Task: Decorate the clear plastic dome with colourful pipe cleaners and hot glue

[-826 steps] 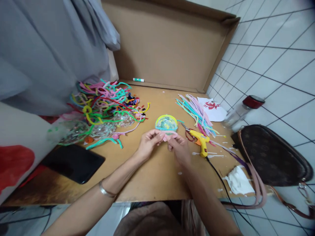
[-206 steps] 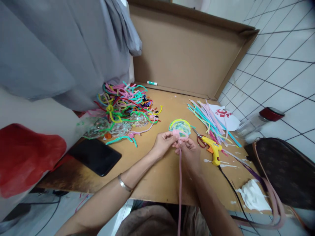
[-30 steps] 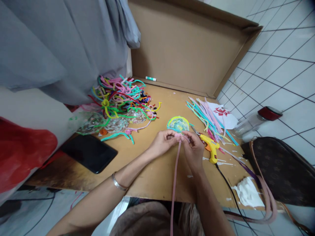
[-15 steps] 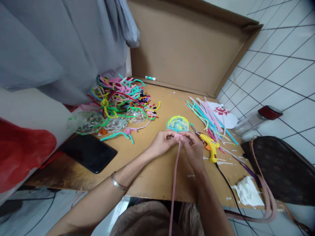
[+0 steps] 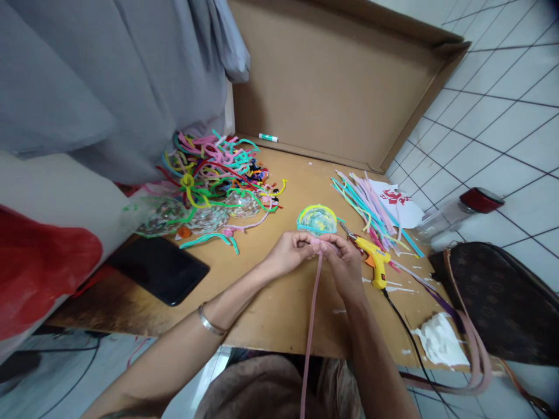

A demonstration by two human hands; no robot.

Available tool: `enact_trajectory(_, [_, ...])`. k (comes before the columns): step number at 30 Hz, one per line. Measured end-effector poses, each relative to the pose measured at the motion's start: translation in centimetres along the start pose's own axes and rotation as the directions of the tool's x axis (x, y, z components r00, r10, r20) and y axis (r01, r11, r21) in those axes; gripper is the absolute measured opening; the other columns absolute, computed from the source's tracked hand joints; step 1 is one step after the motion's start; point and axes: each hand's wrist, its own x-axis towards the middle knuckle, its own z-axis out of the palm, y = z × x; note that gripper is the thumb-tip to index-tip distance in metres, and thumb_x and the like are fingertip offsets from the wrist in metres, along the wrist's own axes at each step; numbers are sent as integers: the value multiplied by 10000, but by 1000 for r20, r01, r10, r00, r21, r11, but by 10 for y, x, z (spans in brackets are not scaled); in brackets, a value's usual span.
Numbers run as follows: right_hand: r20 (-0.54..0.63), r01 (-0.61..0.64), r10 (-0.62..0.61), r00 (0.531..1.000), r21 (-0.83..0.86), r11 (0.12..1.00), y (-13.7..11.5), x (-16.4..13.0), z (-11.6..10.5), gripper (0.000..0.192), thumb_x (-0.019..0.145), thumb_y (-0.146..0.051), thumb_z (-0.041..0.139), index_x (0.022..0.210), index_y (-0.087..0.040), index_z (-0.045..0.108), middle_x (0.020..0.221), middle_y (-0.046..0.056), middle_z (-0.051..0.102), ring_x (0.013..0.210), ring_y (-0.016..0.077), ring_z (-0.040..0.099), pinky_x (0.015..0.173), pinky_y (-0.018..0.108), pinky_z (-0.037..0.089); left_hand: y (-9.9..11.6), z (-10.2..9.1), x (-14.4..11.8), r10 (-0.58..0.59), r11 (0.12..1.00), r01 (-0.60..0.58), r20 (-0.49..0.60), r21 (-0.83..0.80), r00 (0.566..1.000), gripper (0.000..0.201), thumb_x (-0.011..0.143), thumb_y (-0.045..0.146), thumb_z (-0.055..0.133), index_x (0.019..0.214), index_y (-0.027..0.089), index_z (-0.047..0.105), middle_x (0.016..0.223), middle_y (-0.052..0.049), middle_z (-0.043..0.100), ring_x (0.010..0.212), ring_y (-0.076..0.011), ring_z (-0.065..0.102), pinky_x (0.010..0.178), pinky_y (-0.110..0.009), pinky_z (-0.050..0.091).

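Observation:
A pink pipe cleaner (image 5: 313,314) hangs from between my hands, its long tail dropping past the table's front edge. Its upper end is bunched into a small pink piece at my fingertips, partly covered by them. My left hand (image 5: 290,254) pinches this piece from the left, thumb against forefinger. From the other side my right hand (image 5: 343,259) grips it, fingers closed. Just beyond my fingertips lies a half-round piece (image 5: 319,219) with a yellow and turquoise border and a mottled filling. To the right of my right hand rests a yellow glue gun (image 5: 374,258).
Colourful pipe cleaners (image 5: 218,160) are heaped at left, beside a black phone (image 5: 159,270). Straight pipe cleaners (image 5: 369,201) lie at back right. A bottle (image 5: 458,212), a brown bag (image 5: 498,299) and a crumpled tissue (image 5: 442,340) stand at right. A cardboard panel (image 5: 327,81) closes the back.
The hands keep almost the same pinch on the pink pipe cleaner. The whole view has shifted very slightly; nothing else has visibly moved.

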Motion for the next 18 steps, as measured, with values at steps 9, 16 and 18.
enact_trajectory(9, [7, 18, -18, 1000, -32, 999, -1, 0, -1, 129, 791, -331, 637, 793, -204, 660, 798, -3, 626, 729, 148, 586, 680, 263, 483, 0, 1, 0, -1, 1000, 1, 8, -16, 1000, 354, 693, 461, 728, 687, 120, 634, 619, 9, 574, 580, -90, 491, 606, -229, 376])
enact_trajectory(16, [20, 82, -80, 997, -106, 991, -1, 0, -1, 118, 828, -309, 606, 794, -206, 651, 791, -9, 600, 737, 141, 567, 666, 252, 448, -3, 1, 1, 6, 1000, -6, 4, -26, 1000, 353, 700, 460, 728, 682, 123, 625, 604, 19, 563, 570, -84, 488, 596, -225, 365])
enact_trajectory(18, [22, 89, -87, 996, -113, 990, 0, 1, -2, 126, 835, -315, 607, 803, -207, 663, 805, -5, 610, 753, 144, 568, 684, 258, 446, -5, 1, 2, -9, 999, 9, 6, -38, 1000, 360, 703, 467, 732, 700, 124, 623, 606, 18, 572, 570, -85, 496, 597, -225, 370])
